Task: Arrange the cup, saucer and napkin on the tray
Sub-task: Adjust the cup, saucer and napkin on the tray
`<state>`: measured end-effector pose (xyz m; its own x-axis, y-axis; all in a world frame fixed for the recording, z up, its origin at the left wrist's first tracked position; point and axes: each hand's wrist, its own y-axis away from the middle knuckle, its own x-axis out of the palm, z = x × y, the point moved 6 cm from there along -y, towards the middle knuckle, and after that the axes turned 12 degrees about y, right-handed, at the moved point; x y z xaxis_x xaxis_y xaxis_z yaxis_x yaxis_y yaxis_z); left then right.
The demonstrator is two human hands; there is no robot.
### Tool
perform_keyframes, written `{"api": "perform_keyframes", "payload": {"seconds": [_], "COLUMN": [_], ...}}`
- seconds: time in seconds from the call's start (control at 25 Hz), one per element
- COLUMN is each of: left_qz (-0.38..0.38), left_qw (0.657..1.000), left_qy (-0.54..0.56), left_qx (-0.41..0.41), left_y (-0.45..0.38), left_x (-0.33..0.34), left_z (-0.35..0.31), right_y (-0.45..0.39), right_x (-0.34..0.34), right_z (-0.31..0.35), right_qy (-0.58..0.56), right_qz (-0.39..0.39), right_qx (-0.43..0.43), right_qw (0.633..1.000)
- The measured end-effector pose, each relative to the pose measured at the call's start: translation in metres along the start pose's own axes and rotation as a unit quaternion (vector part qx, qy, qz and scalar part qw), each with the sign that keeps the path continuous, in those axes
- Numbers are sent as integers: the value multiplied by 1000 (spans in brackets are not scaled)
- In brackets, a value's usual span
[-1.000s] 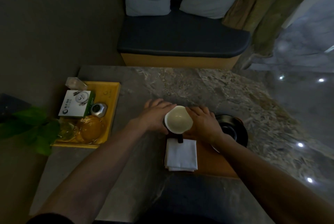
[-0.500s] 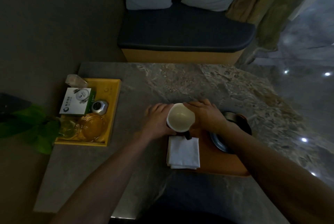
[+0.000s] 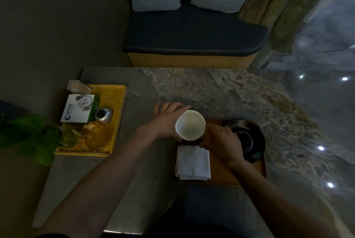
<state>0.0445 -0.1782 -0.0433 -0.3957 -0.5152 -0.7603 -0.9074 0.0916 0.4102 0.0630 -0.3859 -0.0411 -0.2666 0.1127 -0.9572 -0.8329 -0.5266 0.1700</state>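
A white-lined cup (image 3: pixel 190 124) stands upright at the far left corner of the brown wooden tray (image 3: pixel 221 176). My left hand (image 3: pixel 165 120) rests against the cup's left side with fingers spread over the table. My right hand (image 3: pixel 219 139) is curled at the cup's near right side, where its dark handle shows. A folded white napkin (image 3: pixel 193 162) lies on the tray's left part, just in front of the cup. The black saucer (image 3: pixel 247 139) lies on the tray's right part, partly hidden by my right hand.
A yellow tray (image 3: pixel 119 103) at the table's left holds a white box (image 3: pixel 78 111), a small silver object (image 3: pixel 103 115) and glass pieces (image 3: pixel 94 136). Green leaves (image 3: pixel 32 138) overhang the left edge. A dark cushioned bench (image 3: pixel 192 32) with two pillows stands beyond the marble table.
My right hand has slid from the cup's far right side down to its near side by the handle. The cup and left hand have stayed about where they were.
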Motion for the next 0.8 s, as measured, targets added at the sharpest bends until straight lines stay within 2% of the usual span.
{"api": "perform_keyframes", "payload": {"seconds": [0.12, 0.24, 0.4, 0.6, 0.8], "left_qz": [72, 86, 49, -34, -95], "left_qw": [995, 993, 997, 998, 993], "left_qy": [-66, -77, -59, -51, -19], "left_qx": [25, 26, 21, -23, -65], "left_y": [-16, -22, -16, 2, 16], "left_x": [0, 3, 3, 16, 26], "left_z": [-9, -11, -8, -8, -12], "right_y": [17, 18, 15, 7, -6], "right_x": [12, 18, 18, 0, -10], "right_z": [5, 8, 4, -6, -11], "right_qy": [7, 3, 23, 36, 41], "right_qz": [-15, -7, -12, -38, -12], "right_qx": [19, 13, 11, 0, -15], "right_qw": [1000, 1000, 1000, 999, 999]}}
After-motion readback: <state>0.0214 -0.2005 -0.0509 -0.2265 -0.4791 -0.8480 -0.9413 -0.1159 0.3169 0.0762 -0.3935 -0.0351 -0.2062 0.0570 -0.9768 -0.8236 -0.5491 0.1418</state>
